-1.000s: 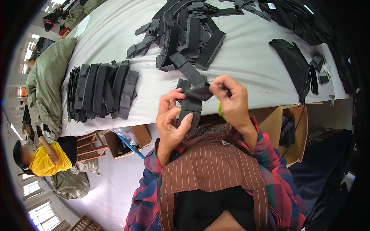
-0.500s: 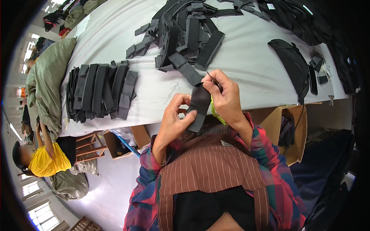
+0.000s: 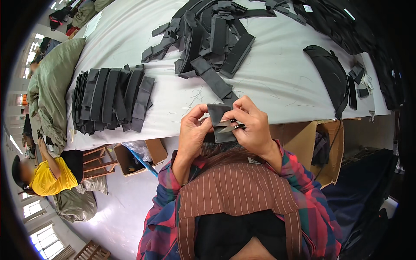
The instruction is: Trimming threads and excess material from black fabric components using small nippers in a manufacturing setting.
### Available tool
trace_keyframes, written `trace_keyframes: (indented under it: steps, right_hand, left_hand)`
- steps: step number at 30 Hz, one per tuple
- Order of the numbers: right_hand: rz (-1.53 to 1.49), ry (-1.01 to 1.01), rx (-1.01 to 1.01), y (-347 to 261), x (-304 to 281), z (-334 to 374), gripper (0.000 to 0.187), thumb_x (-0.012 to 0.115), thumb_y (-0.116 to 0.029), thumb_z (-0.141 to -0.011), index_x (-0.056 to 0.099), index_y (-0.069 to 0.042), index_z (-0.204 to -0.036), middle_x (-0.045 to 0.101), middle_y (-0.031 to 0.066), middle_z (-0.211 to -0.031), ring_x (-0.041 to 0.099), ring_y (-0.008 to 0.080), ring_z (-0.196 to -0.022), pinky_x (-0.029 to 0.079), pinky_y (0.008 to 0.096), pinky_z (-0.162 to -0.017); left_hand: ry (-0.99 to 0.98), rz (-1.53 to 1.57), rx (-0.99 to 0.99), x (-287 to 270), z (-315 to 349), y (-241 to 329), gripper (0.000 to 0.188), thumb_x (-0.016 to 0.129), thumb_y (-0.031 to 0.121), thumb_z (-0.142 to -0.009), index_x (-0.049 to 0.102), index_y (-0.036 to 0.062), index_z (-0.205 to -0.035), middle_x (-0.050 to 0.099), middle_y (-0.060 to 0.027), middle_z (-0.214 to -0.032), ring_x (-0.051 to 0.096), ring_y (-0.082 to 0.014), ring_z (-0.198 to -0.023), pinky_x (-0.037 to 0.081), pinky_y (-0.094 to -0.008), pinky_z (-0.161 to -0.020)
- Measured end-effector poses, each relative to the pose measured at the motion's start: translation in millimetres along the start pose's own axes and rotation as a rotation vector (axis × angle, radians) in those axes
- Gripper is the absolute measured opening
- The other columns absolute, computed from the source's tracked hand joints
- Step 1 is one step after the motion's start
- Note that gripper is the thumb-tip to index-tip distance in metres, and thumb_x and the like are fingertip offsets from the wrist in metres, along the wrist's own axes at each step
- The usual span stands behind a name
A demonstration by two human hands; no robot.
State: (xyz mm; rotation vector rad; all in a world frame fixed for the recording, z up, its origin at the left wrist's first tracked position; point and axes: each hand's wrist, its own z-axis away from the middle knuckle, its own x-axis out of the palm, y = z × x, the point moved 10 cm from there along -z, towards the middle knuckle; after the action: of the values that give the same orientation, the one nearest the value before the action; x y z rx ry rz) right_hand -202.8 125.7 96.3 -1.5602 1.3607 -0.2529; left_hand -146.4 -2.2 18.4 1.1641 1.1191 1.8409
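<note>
My left hand (image 3: 193, 132) pinches a dark grey fabric strip (image 3: 216, 112) between thumb and fingers, just off the table's near edge. In my right hand (image 3: 254, 130) is a small pair of thread snips (image 3: 226, 127), its pointed blades directed left and lying against the strip close to my left fingertips. Whether the blades touch a thread is too small to tell. Beyond my hands the strip leads up toward a long grey piece (image 3: 213, 79), which runs into a tangled heap of dark strips (image 3: 203, 34). My right palm hides part of the snips' handles.
A row of stacked dark strips (image 3: 108, 97) lies on the white-covered table (image 3: 169, 95) at left. To the right are a black curved bag (image 3: 327, 71) and a phone (image 3: 352, 92). Cardboard boxes (image 3: 338, 151) stand below. A person in yellow (image 3: 56, 177) works at far left.
The snips have swung from upright above the strip to lie across it, blades leftward. My right hand has moved down, and the strip's upper end is now folded over near my left fingers.
</note>
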Motion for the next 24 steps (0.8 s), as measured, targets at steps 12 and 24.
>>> trace_keyframes:
  steps: [12,24]
  right_hand:
    - [-0.167,-0.241,0.190,15.4,8.7,-1.5,0.020,0.069,0.004,-0.069,0.066,-0.004,-0.087,0.057,0.0070,-0.074,0.057,0.0203,-0.067,0.044,0.0295,-0.061]
    - [0.463,0.012,-0.233,-19.7,-24.4,-16.2,0.025,0.076,-0.018,-0.067,0.069,-0.019,-0.091,0.056,-0.0045,-0.073,0.049,0.0183,-0.067,0.032,0.0327,-0.061]
  left_hand:
    - [0.066,0.106,-0.058,-7.2,-1.5,-4.9,0.022,0.063,0.013,-0.090,0.063,-0.0027,-0.106,0.066,-0.0033,-0.091,0.059,-0.0067,-0.077,0.048,-0.0205,-0.066]
    - [0.123,-0.003,-0.033,-16.3,4.3,4.1,0.020,0.065,0.010,-0.088,0.066,-0.0047,-0.102,0.067,-0.0047,-0.088,0.059,-0.0069,-0.074,0.048,-0.0200,-0.067]
